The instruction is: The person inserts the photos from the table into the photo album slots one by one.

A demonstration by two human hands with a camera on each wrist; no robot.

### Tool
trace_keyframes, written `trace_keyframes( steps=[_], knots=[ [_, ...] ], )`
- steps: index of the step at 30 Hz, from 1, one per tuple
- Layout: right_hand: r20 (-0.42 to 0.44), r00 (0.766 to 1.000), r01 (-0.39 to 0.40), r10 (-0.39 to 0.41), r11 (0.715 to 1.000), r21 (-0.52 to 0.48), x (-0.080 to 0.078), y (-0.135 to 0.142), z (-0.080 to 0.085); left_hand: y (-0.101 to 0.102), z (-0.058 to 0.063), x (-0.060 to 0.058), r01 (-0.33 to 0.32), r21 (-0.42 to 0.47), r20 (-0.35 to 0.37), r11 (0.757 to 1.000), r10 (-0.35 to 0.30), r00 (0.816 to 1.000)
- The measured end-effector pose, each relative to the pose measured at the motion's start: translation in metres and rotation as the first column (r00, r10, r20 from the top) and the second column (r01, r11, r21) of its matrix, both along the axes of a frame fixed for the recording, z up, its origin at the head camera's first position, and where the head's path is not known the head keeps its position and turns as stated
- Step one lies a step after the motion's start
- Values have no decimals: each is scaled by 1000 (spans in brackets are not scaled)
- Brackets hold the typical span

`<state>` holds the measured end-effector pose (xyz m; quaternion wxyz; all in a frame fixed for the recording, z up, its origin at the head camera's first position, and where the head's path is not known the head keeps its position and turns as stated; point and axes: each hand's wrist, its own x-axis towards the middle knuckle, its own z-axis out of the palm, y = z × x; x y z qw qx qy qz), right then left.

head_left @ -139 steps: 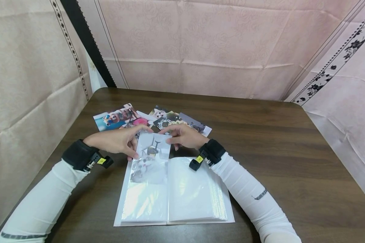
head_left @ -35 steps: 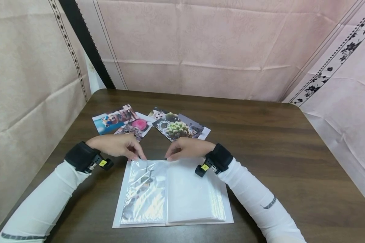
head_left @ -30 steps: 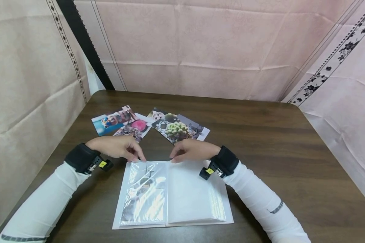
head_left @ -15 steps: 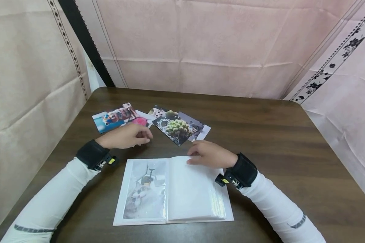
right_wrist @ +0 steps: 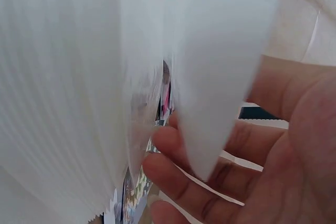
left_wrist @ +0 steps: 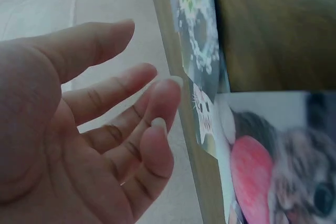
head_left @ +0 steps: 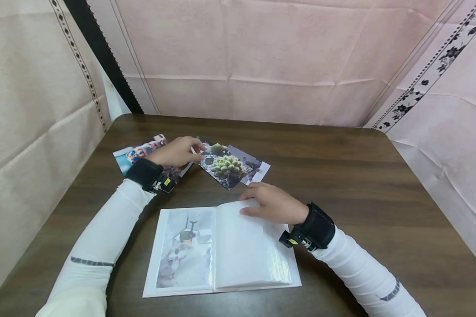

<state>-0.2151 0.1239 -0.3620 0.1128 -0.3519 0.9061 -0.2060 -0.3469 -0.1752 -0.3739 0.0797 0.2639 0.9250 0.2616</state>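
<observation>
An open photo album [head_left: 226,288] with clear sleeves lies in front of me. Its left sleeve holds a pale photo [head_left: 182,259] of flowers and a dark chair-like shape. My right hand [head_left: 275,204] holds the top edge of the right-hand page [head_left: 246,251]; in the right wrist view the lifted page [right_wrist: 215,77] passes between thumb and fingers. My left hand [head_left: 176,152] hovers over the loose photos, fingers loosely bent around nothing. Closest to its fingertips are a succulent photo [head_left: 228,169], a white-cat photo [left_wrist: 203,114] and a kitten photo with a pink shape [left_wrist: 294,166].
A blue and pink photo [head_left: 123,158] lies at the left of the loose group, partly behind my left hand. A greyish photo [head_left: 258,174] sticks out under the succulent one at the right. The brown wooden table [head_left: 341,176] meets pale curtains [head_left: 281,57] behind.
The pale photo slid fully down into the left sleeve. My left hand then left the album and moved up to the loose photos. My right hand shifted right along the page's top edge.
</observation>
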Motion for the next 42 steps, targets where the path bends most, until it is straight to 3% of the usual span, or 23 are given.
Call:
trace_keyframes(
  steps=[9, 13, 22, 26, 30, 36, 42],
  knots=[
    [6, 1000, 6, -6, 1000, 12, 3, -3, 2, 0, -2, -4, -19, -123, 91, 992, 31, 995],
    [2, 1000, -13, 13, 1000, -4, 3, -4, 1, 2, -6, -5, -54, -182, 91, 982, 72, 993],
    [48, 998, -46, 49, 997, -62, 2, -6, -1, 4, -13, -9, -108, -162, 104, 981, 126, 987],
    [84, 995, -38, 46, 995, -93, 2, -6, -3, 3, -13, -10, -95, -113, 78, 989, 104, 992],
    [121, 992, -6, 23, 990, -139, 0, -4, -8, -1, -15, -8, -71, 11, 85, 997, 70, 994],
    [158, 987, 25, 6, 981, -192, -3, -1, -11, -10, -14, 3, -152, 232, 132, 961, 124, 983],
    [199, 980, 48, -9, 980, -193, -4, 1, -11, -11, -6, 18, -170, 279, 87, 945, 151, 985]
  ],
)
